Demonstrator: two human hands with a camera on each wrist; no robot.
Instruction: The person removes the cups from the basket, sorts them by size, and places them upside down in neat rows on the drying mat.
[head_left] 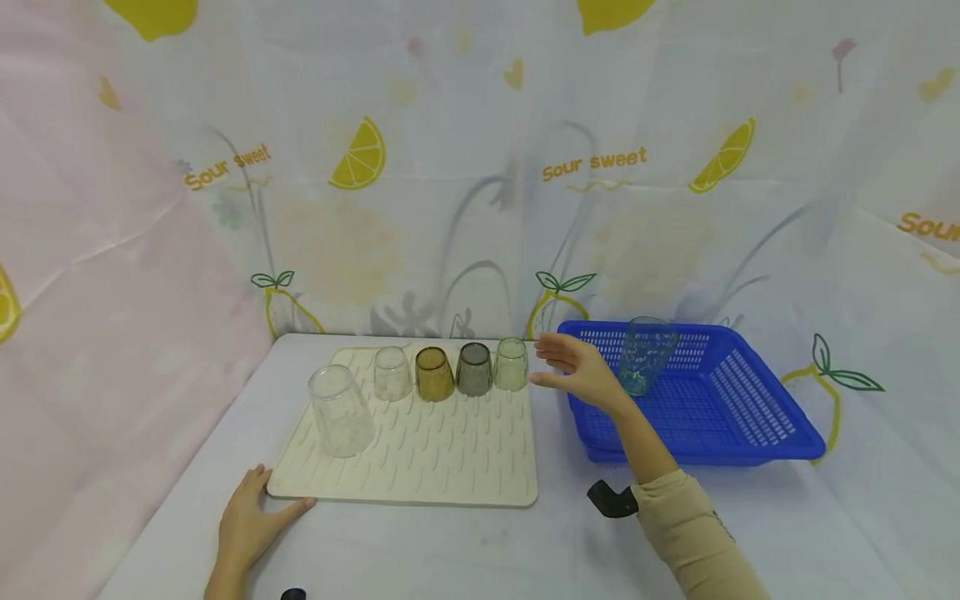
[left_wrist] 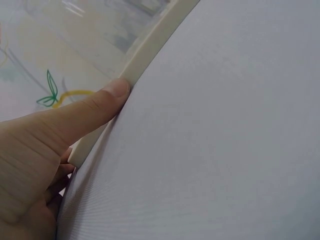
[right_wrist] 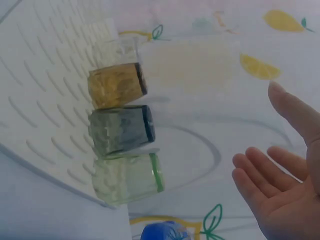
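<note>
At the front left corner of a cream draining mat [head_left: 450, 471], my left hand [head_left: 246, 518] touches the edge; its thumb [left_wrist: 95, 112] lies along the front side. Across the mat's back stand a small clear glass [head_left: 392, 377], an amber glass [head_left: 435, 377], a grey glass [head_left: 475, 372] and a pale green glass [head_left: 512, 367]. A larger clear glass [head_left: 341, 421] stands at the mat's left. My right hand [head_left: 585, 372] hovers beside the green glass, fingers extended and apart from it, holding nothing.
A blue plastic basket [head_left: 705, 452] sits at the right, with a tall blue-green glass [head_left: 648, 354] leaning inside it. Behind the white table [head_left: 420, 550] hangs a lemon-print cloth [head_left: 420, 225]. My right forearm [head_left: 648, 446] passes before the basket's left end.
</note>
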